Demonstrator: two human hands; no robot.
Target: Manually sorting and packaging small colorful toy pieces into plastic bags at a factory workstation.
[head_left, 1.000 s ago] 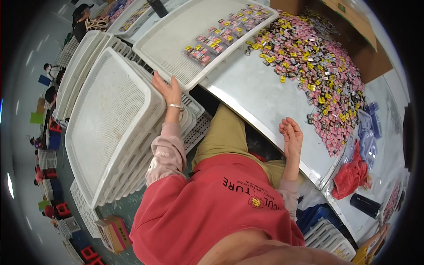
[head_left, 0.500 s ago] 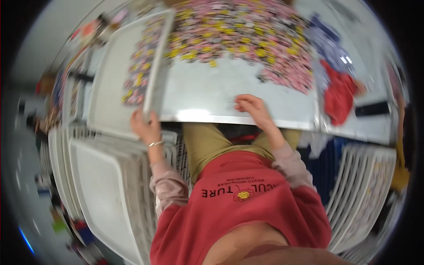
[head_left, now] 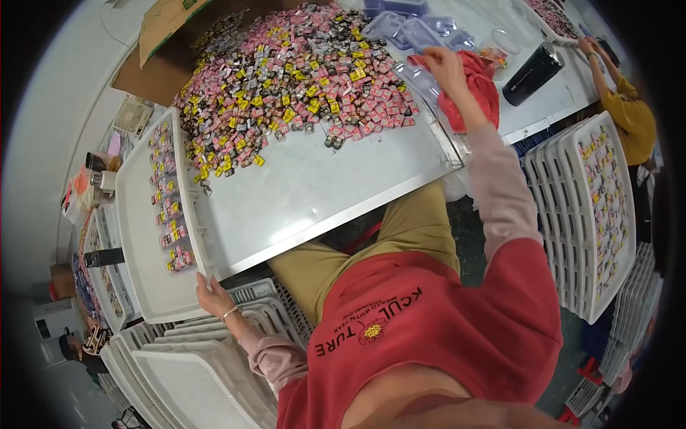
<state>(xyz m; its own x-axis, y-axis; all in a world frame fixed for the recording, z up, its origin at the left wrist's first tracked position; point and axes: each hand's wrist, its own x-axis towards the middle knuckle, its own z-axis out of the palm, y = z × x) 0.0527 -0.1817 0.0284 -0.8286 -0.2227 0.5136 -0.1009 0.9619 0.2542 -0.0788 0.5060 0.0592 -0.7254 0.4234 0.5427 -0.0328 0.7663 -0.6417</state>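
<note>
My left hand [head_left: 214,299] is at the near right corner of a white plastic tray [head_left: 146,300], its fingers apart and touching the rim. Along the tray's right side runs a row of clear packs [head_left: 172,233] filled with small pink, yellow and black pieces. Stretched out to the far right, my right hand [head_left: 446,69] has its fingers bent together over a red cloth [head_left: 468,107] and clear purplish plastic boxes [head_left: 418,81]. Whatever those fingers pinch, if anything, is hidden. A wide heap of small wrapped pieces [head_left: 286,86] covers the far part of the metal table [head_left: 300,193].
Behind the heap stands an open cardboard box [head_left: 146,75]. A black tumbler [head_left: 532,75] and a clear jar [head_left: 498,48] are at the right. Stacked white trays rise at my left [head_left: 193,379] and right [head_left: 607,214]. A co-worker in a mustard sleeve [head_left: 629,121] is at far right.
My right hand has gone from above the table's near edge out to the red cloth and plastic boxes. My left hand stays by the tray corner. The view has turned right.
</note>
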